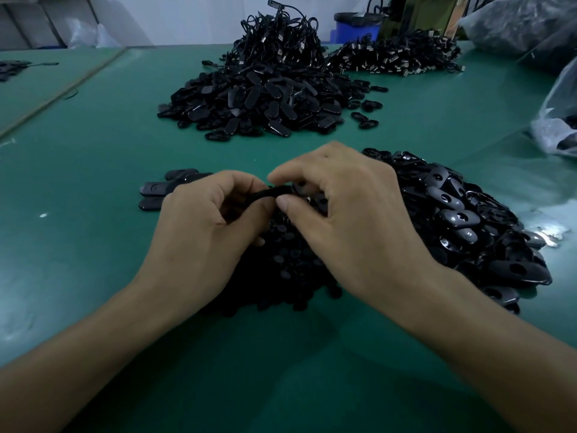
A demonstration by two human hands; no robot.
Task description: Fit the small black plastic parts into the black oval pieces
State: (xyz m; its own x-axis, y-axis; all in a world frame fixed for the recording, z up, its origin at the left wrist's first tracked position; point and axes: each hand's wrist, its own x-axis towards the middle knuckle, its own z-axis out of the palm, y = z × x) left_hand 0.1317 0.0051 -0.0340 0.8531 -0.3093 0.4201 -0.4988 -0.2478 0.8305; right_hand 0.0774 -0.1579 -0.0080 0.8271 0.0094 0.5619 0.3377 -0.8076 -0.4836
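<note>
Both hands on 1 black oval piece (269, 193), centre of the green table (93, 245).

L to R: 3 loose ovals (155, 189) lie flat just beside the left hand (203, 220); its fingers curl round the piece's near end, and the right hand (349, 214) pinches the other end w/ thumb & forefinger. The heap of small black parts (281, 276) sits under both hands. The pile of oval pieces (468, 220) is at right. Can't tell if a small part is in the pinch.

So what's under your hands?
A heap of small black parts lies beneath on the green table. The left hand and right hand, pinching a black piece, cover the heap's top, so that bit is hidden.
</note>
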